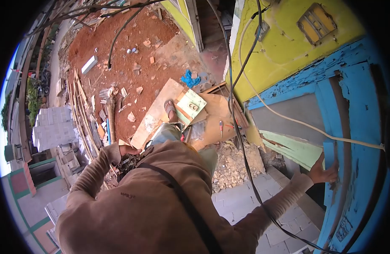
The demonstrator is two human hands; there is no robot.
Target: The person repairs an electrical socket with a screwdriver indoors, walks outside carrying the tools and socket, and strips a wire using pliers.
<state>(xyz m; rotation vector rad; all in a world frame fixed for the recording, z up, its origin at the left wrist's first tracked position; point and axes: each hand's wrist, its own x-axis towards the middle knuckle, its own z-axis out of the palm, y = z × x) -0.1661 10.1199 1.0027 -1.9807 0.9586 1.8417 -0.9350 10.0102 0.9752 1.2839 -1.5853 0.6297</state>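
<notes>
My left hand [130, 150] is by my left side, near the waist, with its fingers together; whether it holds anything is too small to tell. At the right, my right hand [324, 172] is on the edge of a worn blue wooden frame [330, 158], its fingers wrapped round the wood. One sandaled foot [170, 109] stands on a brown board [161, 101] below, next to a pale green panel [187, 111]. A screwdriver [221, 128] lies on the brown sheet to the right of it.
Black cables [241, 139] and a pale cable [288, 120] hang across the view. Long wooden sticks [81, 114], grey blocks [55, 127] and rubble [235, 167] lie around. A yellow-green wall [279, 51] rises at the upper right. A blue cloth [190, 79] lies near the boards.
</notes>
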